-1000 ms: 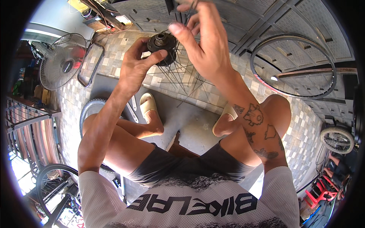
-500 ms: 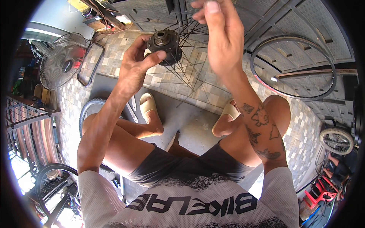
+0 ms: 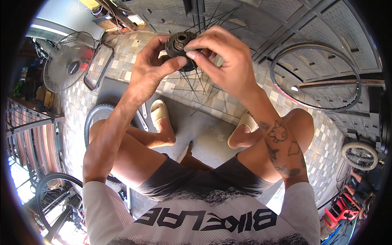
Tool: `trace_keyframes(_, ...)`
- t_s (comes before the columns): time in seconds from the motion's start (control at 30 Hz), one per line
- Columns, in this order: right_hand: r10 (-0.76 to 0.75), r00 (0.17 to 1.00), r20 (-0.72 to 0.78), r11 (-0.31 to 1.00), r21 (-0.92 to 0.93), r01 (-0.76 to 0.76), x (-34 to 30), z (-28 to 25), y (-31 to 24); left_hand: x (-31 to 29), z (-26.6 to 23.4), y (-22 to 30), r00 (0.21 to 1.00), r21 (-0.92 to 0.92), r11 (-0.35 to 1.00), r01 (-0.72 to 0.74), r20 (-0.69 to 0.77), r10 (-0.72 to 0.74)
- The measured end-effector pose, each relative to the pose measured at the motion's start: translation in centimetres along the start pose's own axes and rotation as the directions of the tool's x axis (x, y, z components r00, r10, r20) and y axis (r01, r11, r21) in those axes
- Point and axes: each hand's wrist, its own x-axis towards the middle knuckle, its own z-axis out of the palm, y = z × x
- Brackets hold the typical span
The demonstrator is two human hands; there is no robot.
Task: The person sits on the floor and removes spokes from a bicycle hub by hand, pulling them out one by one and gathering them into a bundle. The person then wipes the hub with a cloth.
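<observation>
The dark wheel hub [image 3: 179,44] is held in the air in front of the person, above the tiled floor [image 3: 204,92]; nothing carries it but the hands. The left hand [image 3: 149,71] is closed around the hub from the left, with the thumb pressed across its near flange; the fingers pass behind the hub and are hidden. The right hand [image 3: 222,61] comes in from the right, its fingertips pinched together at the edge of the flange. Whether they pinch a spoke end or only the flange cannot be made out, because the fingertips cover the contact point.

Thin spokes [image 3: 196,83] fan out from the hub, downward and upward. Their inner ends are hidden by the fingers, and the upper ones are hard to follow against the dark grated panel [image 3: 253,24] behind them.

A bare wheel rim [image 3: 355,77] leans against the grating at the right, well apart from the hub; its right side fades into the dark border of the picture. A standing fan [image 3: 69,61] is at the left on the floor. A tyre [image 3: 92,118] lies beside the person's left leg, mostly hidden by the thigh. A small spoked wheel [image 3: 359,155] sits at the right edge, partly cut off. Both feet, in pale sandals [image 3: 157,112], rest on a grey mat [image 3: 200,126].
</observation>
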Motion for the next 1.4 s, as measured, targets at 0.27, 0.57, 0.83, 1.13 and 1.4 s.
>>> trace_keyframes(0.27, 0.476, 0.858, -0.19, 0.866, -0.068, -0.495, -0.6, -1.2, 2.3, 0.2, -0.6, 0.7, 0.999, -0.042, 0.999, -0.012, 0.048, 0.014)
trace_keyframes(0.57, 0.627, 0.754, 0.198, 0.65, 0.4, -0.646, -2.3, -0.9, 1.3, -0.1, -1.2, 1.2, 0.982, -0.027, 0.998, 0.056, 0.18, -0.051)
trace_keyframes(0.83, 0.724, 0.661, 0.2, 0.34, 0.73, -0.593, -2.5, 0.8, 0.2, -0.7, 2.2, -0.3, 1.0, 0.408, 0.913, -0.006, -0.004, 0.009)
trace_keyframes(1.13, 0.86, 0.466, 0.209, 0.209, 0.689, -0.694, -2.1, 1.1, 1.0, -0.6, 2.7, -2.0, 0.995, 0.555, 0.829, -0.071, -0.018, 0.097)
trace_keyframes(1.4, 0.708, 0.679, -0.194, 0.635, 0.597, -0.491, 1.5, -1.4, 2.0, 0.0, 2.1, -2.5, 0.995, 0.363, 0.931, 0.042, -0.1, -0.006)
